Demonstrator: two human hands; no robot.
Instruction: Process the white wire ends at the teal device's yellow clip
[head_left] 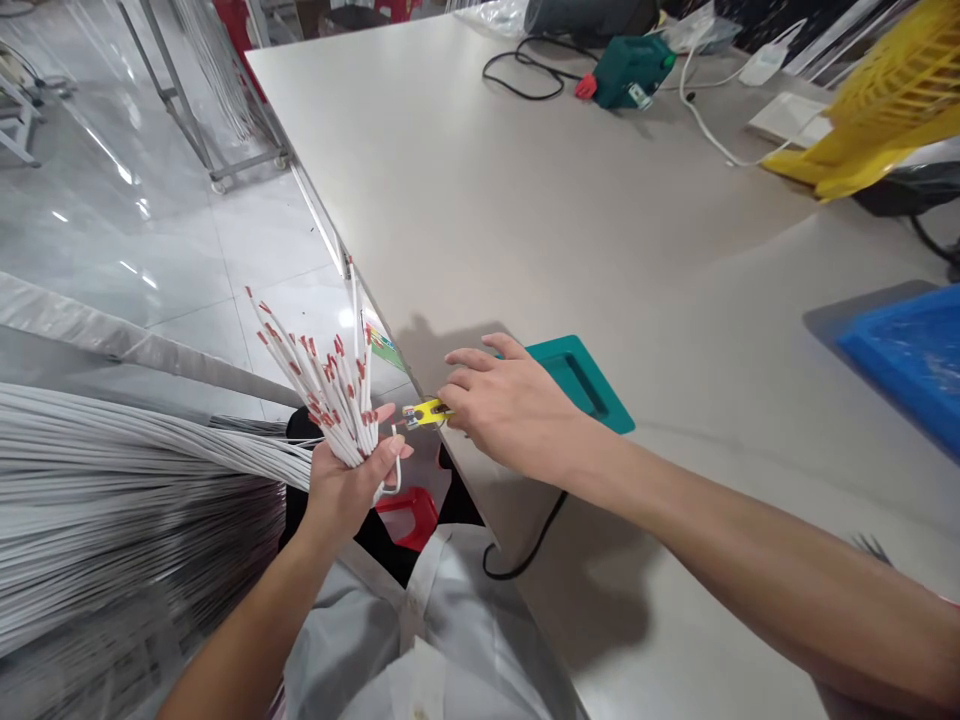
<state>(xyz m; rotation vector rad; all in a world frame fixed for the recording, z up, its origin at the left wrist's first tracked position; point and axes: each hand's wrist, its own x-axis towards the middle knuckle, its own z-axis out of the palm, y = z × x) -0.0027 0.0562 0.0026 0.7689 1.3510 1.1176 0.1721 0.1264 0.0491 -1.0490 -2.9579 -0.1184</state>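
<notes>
My left hand [349, 485] is closed round a bundle of white wires [349, 430] whose tips are reddish-brown. One wire bends away from the bundle, and its end [395, 432] stands by my left thumb. Just beyond the table edge, a small yellow tool [426, 412] with a metal tip points toward that wire end. My right hand [510, 405] is over the tool's rear, apparently pinching it, with the other fingers stretched out; the thumb is hidden. Under and behind my right hand lies a teal tray [596, 385] on the table.
Long white wires [135, 470] fill the left side. A red stool [409, 520] shows below my hands. On the table [420, 180] are a dark green device [634, 72] with cords, a yellow fan [892, 100] and a blue tray [911, 350]. A black cord [536, 555] hangs near the edge.
</notes>
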